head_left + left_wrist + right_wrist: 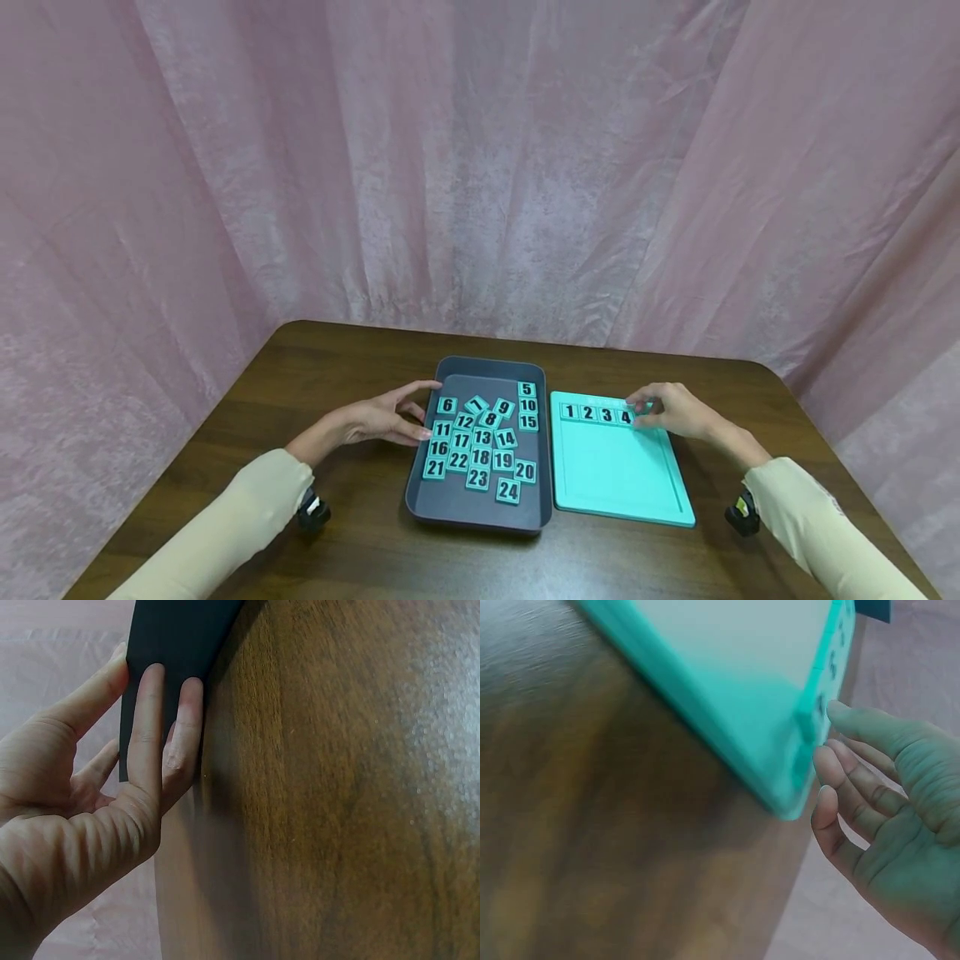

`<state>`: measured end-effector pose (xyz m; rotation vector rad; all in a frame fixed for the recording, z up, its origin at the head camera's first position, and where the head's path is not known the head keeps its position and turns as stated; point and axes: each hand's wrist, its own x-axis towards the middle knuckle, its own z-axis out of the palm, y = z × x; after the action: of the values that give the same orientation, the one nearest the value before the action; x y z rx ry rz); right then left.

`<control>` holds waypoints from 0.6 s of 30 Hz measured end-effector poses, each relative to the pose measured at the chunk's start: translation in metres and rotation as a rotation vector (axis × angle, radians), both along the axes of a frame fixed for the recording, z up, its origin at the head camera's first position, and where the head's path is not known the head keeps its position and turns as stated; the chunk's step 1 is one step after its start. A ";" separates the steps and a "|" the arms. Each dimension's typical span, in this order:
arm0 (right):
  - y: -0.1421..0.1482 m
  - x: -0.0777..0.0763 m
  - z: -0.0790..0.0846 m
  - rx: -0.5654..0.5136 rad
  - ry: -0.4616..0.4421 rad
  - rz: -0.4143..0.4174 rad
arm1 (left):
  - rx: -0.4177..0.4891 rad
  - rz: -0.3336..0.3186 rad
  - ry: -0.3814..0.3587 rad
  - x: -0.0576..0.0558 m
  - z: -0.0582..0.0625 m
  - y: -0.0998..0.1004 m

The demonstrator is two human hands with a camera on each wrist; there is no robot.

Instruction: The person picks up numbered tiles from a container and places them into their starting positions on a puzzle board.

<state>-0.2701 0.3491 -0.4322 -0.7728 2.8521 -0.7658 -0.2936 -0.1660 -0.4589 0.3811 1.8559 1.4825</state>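
In the head view, my left hand (pixel 384 418) touches the left side of a dark grey tray (pixel 476 512), fingers spread along its wall. Seen from the left wrist, extended fingers lie along the tray's outer wall (pixel 176 645). My right hand (pixel 672 410) is at a turquoise board (pixel 615 475), fingertips right at the number 4 tile (pixel 626 417). That tile lies in a row at the board's top, after tiles 1 (pixel 570 412), 2 and 3. From the right wrist, the fingers (pixel 840 761) are loosely bent by the board's corner.
Several turquoise number tiles lie in the tray, with 5 (pixel 527 389), 10 and 15 in a column at its upper right. Tray and board stand side by side on a brown wooden table (pixel 360 517). A pink curtain (pixel 480 167) hangs behind the table.
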 end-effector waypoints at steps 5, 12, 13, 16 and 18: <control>-0.021 -0.007 0.018 -0.029 0.005 0.035 | -0.001 0.006 -0.005 0.001 0.002 0.000; -0.082 -0.020 0.034 -0.045 0.033 0.130 | -0.008 0.004 0.002 0.001 0.002 0.000; -0.092 -0.023 0.035 -0.040 0.035 0.142 | -0.010 0.005 0.002 0.001 0.002 0.000; -0.119 -0.032 0.038 -0.029 0.019 0.173 | -0.013 0.010 0.003 0.001 0.001 0.000; -0.135 -0.040 0.037 -0.003 0.019 0.196 | -0.010 0.013 0.003 0.001 0.001 0.001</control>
<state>-0.3097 0.2137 -0.3948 -1.0464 2.7374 -0.7396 -0.2926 -0.1653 -0.4579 0.3674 1.8710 1.4809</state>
